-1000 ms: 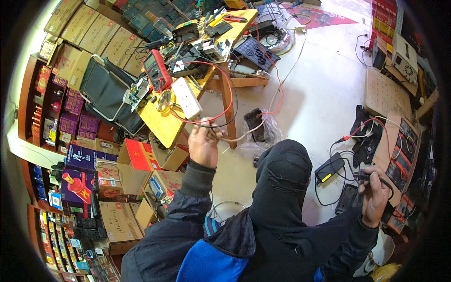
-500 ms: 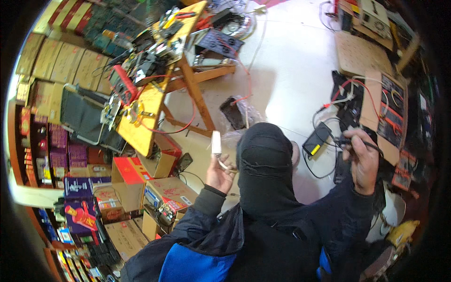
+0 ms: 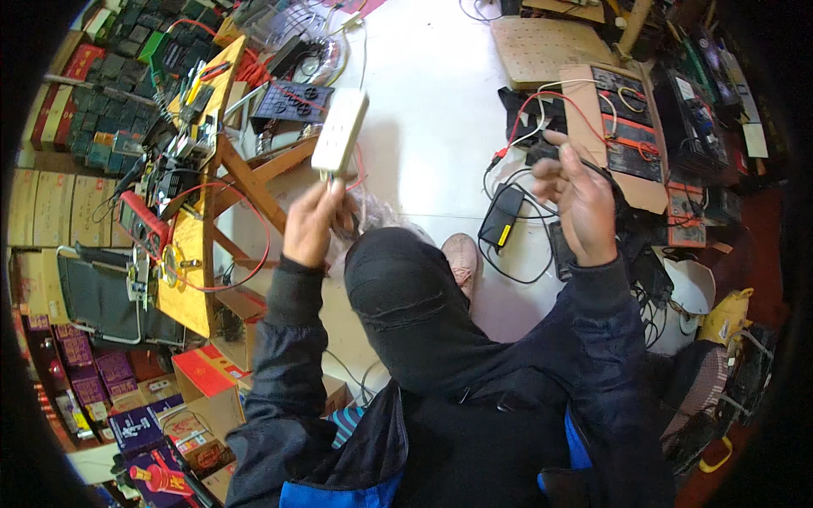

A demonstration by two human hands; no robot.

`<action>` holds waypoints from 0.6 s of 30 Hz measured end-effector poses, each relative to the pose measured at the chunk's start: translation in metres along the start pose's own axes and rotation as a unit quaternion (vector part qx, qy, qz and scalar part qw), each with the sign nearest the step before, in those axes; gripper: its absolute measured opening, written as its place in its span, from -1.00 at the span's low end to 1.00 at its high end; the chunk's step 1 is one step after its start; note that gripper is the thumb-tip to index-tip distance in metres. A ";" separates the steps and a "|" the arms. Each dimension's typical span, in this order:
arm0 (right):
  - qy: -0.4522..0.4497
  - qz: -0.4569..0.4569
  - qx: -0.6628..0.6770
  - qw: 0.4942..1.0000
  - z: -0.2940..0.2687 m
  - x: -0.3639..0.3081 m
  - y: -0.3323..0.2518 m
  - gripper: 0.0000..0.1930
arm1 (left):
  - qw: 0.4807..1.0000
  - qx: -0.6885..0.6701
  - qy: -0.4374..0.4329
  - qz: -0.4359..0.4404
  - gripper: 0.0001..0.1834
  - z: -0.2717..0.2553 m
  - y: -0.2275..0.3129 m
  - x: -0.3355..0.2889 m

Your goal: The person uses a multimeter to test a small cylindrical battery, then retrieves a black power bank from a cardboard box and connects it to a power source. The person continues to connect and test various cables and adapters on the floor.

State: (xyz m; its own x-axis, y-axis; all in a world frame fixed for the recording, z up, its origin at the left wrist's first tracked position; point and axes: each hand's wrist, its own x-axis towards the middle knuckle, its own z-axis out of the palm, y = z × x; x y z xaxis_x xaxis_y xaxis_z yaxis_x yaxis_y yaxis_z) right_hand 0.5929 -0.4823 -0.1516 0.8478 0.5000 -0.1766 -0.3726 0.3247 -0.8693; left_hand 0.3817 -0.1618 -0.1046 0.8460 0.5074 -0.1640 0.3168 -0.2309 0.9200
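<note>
My left hand (image 3: 315,218) is closed round the near end of a white power strip (image 3: 341,131), whose cord hangs by the fingers. The strip is held up and tilted slightly to the right. On the right, my right hand (image 3: 583,203) is raised with its fingers bent round a black cable (image 3: 605,173); a dark end, probably a plug, shows between the fingertips. Below it on the floor lies a black power adapter (image 3: 501,214) with a yellow label and looped black leads.
A yellow wooden bench (image 3: 188,292) stands at left, covered with tools, wires and a red-handled tool. Open cardboard boxes (image 3: 206,372) sit near it. Batteries (image 3: 631,140) with red and white wires lie at right, beside a tan perforated board (image 3: 550,51).
My left hand has moved up and forward with the power strip, now seen broadside. The view has shifted right, and my right hand has turned with the cable.
</note>
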 end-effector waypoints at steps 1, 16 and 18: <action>-0.020 0.006 0.010 1.000 0.002 0.007 -0.002 -0.53 | 0.999 -0.004 -0.023 0.024 -0.63 0.006 0.021 0.018; 0.011 -0.115 0.150 0.982 0.031 0.034 -0.006 -0.47 | 0.965 0.070 -0.251 -0.022 -0.24 0.160 0.106 0.105; 0.026 -0.128 0.067 0.989 0.036 0.028 -0.001 -0.50 | 0.923 -0.202 -0.310 -0.104 -0.27 0.173 0.091 0.102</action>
State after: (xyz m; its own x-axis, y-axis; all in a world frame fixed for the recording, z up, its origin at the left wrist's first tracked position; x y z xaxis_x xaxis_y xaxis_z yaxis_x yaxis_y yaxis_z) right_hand 0.6038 -0.4396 -0.1389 0.9376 0.3473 0.0155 -0.1869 0.5413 -0.8198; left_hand 0.5711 -0.2744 -0.0996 0.9073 -0.0965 -0.4091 0.4204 0.2099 0.8827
